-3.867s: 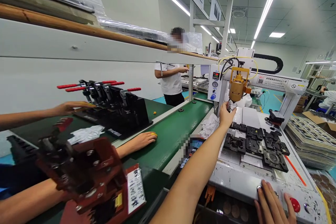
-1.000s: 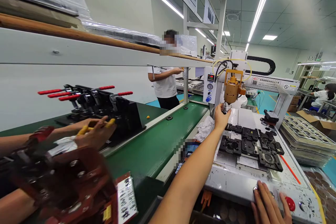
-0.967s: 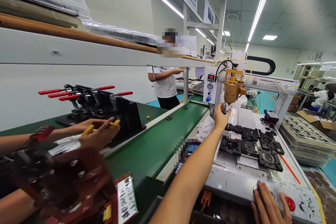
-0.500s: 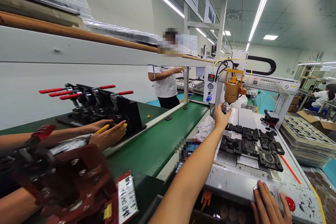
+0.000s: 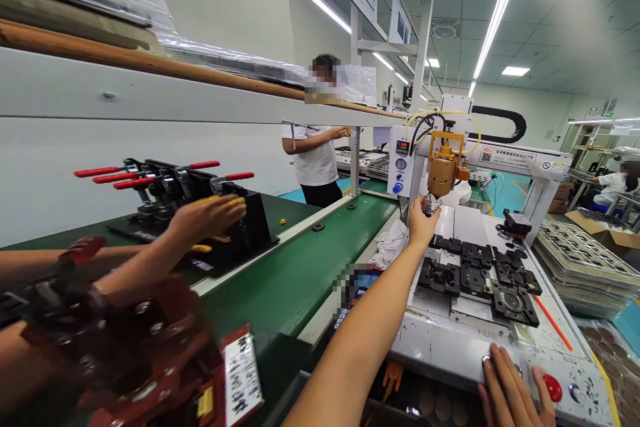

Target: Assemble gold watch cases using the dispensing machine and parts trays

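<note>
My left hand (image 5: 423, 223) reaches forward, its fingers closed round the metal nozzle (image 5: 431, 203) under the brass-coloured cylinder (image 5: 442, 177) of a gantry dispensing machine. What the fingertips cover is partly hidden. On the machine's white front panel (image 5: 445, 347) my right hand (image 5: 515, 387) lies with fingers stretched out, beside a red button (image 5: 553, 387). One fingertip rests at a round metal button (image 5: 487, 360). Between the two hands, several black fixture blocks (image 5: 476, 280) sit on the machine bed, with an orange-red stick (image 5: 554, 323) to their right.
A green conveyor belt (image 5: 300, 280) runs along the left, carrying small black parts (image 5: 318, 227). Beyond it, a co-worker's hand (image 5: 207, 217) with yellow finger covers is near red-handled clamps (image 5: 135, 183). Stacked trays (image 5: 583, 267) stand right of the machine. A brown-red fixture (image 5: 150, 347) fills the lower left.
The co-worker's nearer hand has lifted up from the black clamp fixture. Small black parts on the belt have shifted slightly toward me. My own hands look unmoved.
</note>
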### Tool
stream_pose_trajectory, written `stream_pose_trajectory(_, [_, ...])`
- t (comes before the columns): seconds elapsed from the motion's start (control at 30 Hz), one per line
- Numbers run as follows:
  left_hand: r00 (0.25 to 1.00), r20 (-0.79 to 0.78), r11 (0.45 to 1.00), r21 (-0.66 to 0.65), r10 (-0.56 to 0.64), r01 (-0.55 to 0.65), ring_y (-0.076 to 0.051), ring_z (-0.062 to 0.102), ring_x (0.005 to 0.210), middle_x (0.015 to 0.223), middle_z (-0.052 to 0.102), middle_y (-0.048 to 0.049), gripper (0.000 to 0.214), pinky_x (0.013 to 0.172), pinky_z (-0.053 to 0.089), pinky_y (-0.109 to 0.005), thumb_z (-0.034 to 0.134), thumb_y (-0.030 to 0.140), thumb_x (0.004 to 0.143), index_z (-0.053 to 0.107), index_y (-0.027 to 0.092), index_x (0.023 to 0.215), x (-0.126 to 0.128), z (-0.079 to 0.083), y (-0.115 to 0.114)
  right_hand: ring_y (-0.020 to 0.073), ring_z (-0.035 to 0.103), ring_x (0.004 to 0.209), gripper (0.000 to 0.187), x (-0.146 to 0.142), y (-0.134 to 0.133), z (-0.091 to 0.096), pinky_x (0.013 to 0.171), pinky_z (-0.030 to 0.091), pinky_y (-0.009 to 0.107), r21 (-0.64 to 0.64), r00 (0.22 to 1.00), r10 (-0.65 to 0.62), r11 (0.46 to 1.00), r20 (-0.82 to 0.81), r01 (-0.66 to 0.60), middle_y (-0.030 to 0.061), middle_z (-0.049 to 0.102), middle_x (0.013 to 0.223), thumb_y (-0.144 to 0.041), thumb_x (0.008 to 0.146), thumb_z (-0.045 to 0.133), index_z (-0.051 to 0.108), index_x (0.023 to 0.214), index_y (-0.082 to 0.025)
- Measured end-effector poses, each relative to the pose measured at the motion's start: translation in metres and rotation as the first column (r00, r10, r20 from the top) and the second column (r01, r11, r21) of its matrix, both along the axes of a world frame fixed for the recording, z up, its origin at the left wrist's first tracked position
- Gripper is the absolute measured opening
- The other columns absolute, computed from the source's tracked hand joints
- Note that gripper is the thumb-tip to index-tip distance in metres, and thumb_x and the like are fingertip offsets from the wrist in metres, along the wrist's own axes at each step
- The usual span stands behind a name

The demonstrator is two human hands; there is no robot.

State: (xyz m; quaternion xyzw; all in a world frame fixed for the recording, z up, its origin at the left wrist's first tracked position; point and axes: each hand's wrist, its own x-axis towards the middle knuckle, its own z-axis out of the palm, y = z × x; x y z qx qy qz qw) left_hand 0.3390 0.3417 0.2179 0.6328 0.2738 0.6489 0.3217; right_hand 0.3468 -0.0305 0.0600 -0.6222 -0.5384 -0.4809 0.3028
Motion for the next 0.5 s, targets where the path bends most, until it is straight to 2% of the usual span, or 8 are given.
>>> stream_pose_trajectory(0.2, [1.000,0.003,1.000,-0.002,0.001,-0.001,-0.027,0.069,0.111,0.117,0.071,-0.0094,0.048,0.100,0.055,-0.041,0.087,0.019,0.081,0.066,0.023,0.125,0.0004,-0.0005,0.0008,0.0285,0.086,0.099,0.045,-0.0022,0.0011,0.0018,0.132,0.033,0.050,0.017,0.999,0.019,1.000,-0.032,-0.019,0.0110,0.084,0.125,-0.020,0.101,0.071,0.071,0.145,-0.023])
stream_pose_trajectory(0.5, [1.000,0.000,1.000,-0.008,0.000,0.000,-0.028,0.069,0.112,0.119,0.071,-0.0111,0.047,0.099,0.054,-0.042,0.086,0.022,0.083,0.065,0.022,0.125,-0.0010,0.0000,0.0026,0.0288,0.086,0.097,0.035,-0.0013,0.0003,0.0026,0.131,0.034,0.052,0.002,1.000,0.008,1.000,-0.029,-0.008,0.0102,0.084,0.124,-0.018,0.103,0.069,0.078,0.136,-0.024])
